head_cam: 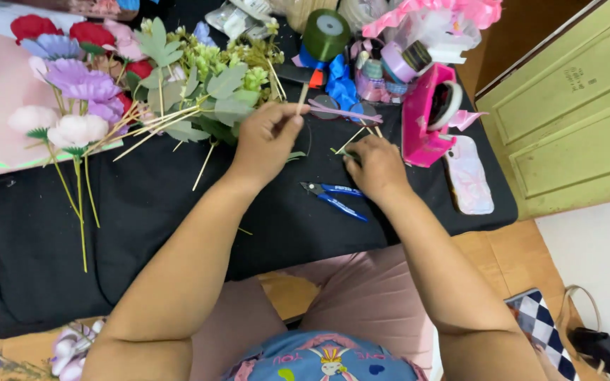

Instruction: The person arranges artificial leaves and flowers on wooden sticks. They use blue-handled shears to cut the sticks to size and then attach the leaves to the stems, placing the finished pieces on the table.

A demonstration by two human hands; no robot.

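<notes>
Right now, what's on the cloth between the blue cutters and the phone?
Head view: only the person's right hand and wrist cross that stretch from the blue cutters to the phone; beyond the wrist, the black cloth lies bare.

Clear plastic packets [238,17] at table's far edge

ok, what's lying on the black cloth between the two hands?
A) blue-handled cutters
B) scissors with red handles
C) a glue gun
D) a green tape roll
A: the blue-handled cutters lie on the black cloth, just below the gap between the left hand and the right hand.
</notes>
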